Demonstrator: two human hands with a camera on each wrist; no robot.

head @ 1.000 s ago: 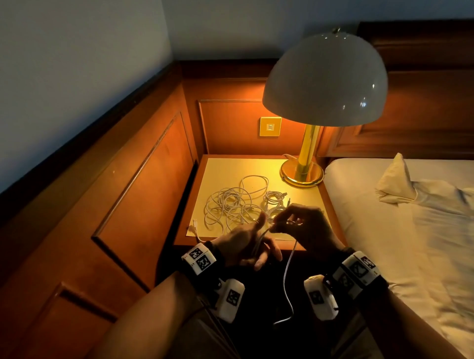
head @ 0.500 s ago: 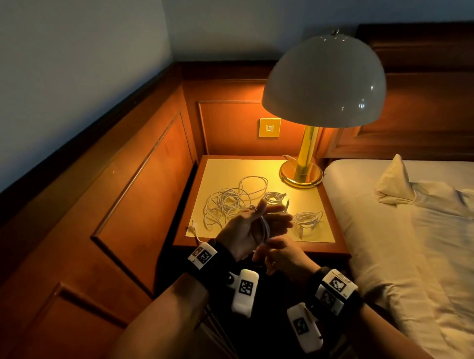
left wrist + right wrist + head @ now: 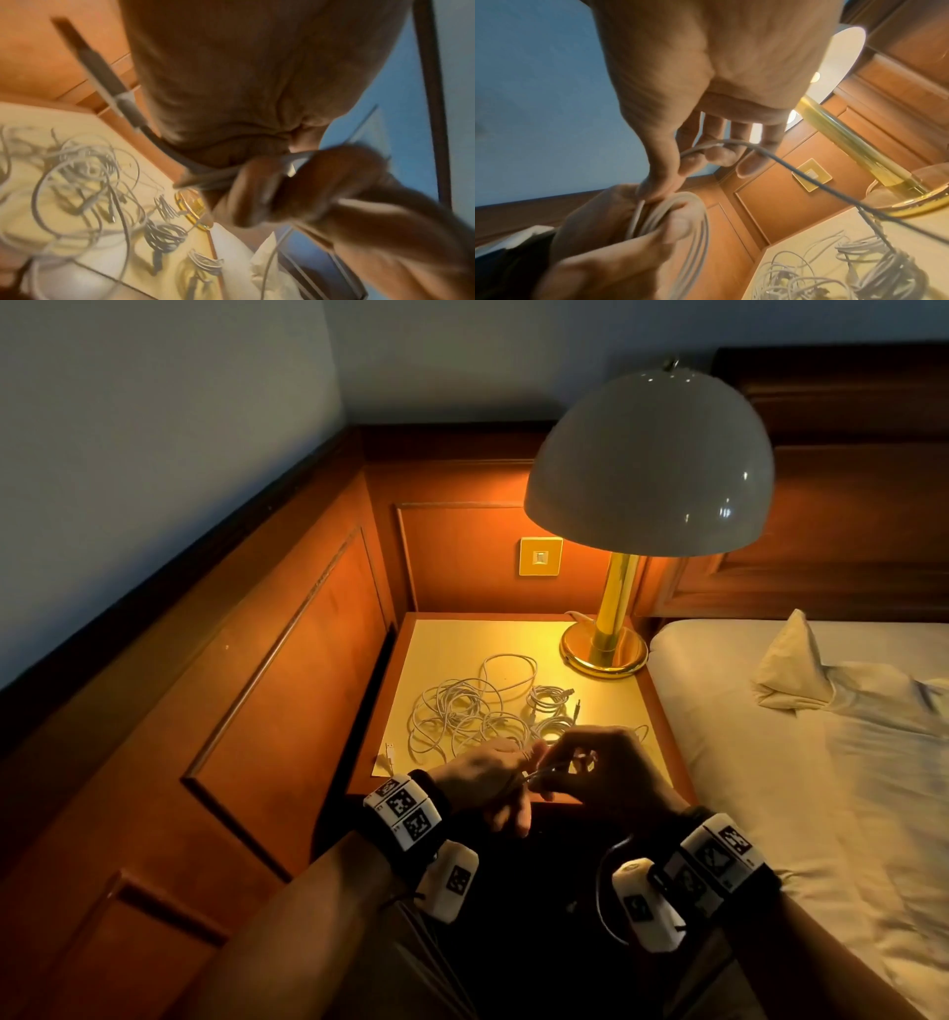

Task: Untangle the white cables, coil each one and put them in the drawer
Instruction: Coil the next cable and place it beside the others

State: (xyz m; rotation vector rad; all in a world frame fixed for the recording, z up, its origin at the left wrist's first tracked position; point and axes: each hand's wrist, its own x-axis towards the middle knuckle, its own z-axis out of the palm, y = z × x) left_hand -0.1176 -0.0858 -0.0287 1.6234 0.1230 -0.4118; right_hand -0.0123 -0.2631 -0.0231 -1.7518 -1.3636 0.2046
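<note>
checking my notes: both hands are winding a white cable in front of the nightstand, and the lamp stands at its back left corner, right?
Not quite. The left hand and right hand do hold a white cable in front of the nightstand, but the head view shows the lamp at its back right corner.

Right hand [image 3: 611,778] risen from below the left hand [image 3: 488,778], now level beside it. Covers the small coil seen uncovered half a second ago. White cable [image 3: 731,143] draped over its fingers.

A white cable [image 3: 670,221] is gathered into loops at lower centre of the head view. The loose white tangle [image 3: 464,711] sprawls mid-frame, with small coiled bundles [image 3: 549,698] just to its right.
</note>
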